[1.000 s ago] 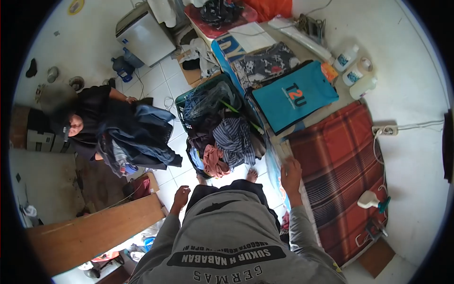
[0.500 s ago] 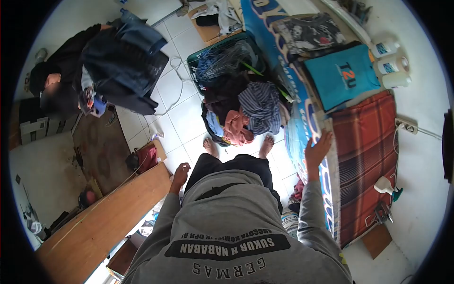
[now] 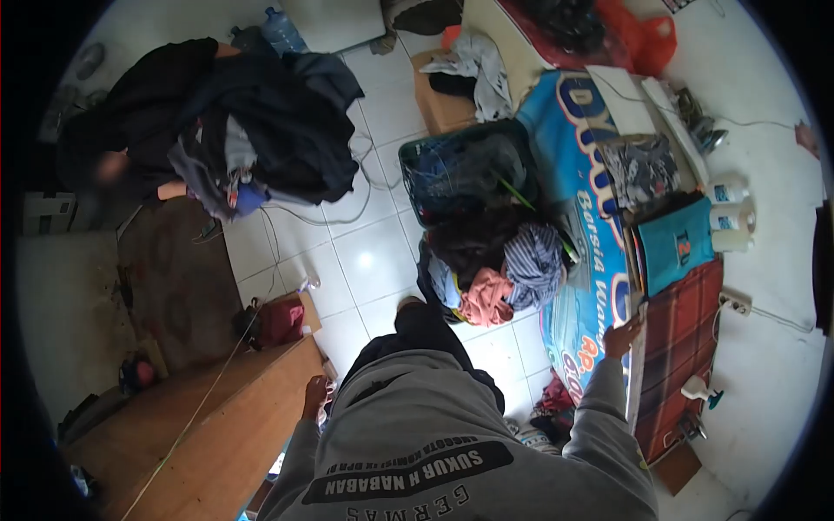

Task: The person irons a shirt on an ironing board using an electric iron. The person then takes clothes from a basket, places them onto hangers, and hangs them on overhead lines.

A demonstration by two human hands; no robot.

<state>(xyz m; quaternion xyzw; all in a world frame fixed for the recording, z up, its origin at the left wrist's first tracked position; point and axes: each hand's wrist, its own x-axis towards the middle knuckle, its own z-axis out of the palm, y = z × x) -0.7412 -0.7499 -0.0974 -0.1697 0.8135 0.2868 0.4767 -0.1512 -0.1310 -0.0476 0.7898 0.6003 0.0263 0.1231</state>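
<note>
My right hand point(image 3: 624, 337) lies at the near edge of a table with a red-brown striped cloth point(image 3: 676, 347), fingers stretched out and holding nothing. Just beyond it sits a folded teal T-shirt point(image 3: 676, 247), with a folded dark patterned shirt point(image 3: 641, 172) farther back. My left hand point(image 3: 315, 395) hangs low beside a wooden panel point(image 3: 217, 425); its fingers look loosely bent with nothing seen in them. Ahead of my legs is a heap of clothes, including a striped blue-grey cloth point(image 3: 532, 265) and a pink cloth point(image 3: 486, 298). Behind it stands a dark green basket point(image 3: 411, 187) with hangers inside.
Another person point(image 3: 148, 113) at the left carries a bundle of dark clothes point(image 3: 287, 130). Cables point(image 3: 330, 221) run over the white tiled floor point(image 3: 369, 252). White bottles point(image 3: 728, 191) stand by the wall. A spray bottle point(image 3: 698, 389) and a wall socket point(image 3: 735, 302) are at the right.
My view has shifted and my body leans to the left. My right hand has gone from raised above the table edge to lying on it. The other person's bundle has shifted.
</note>
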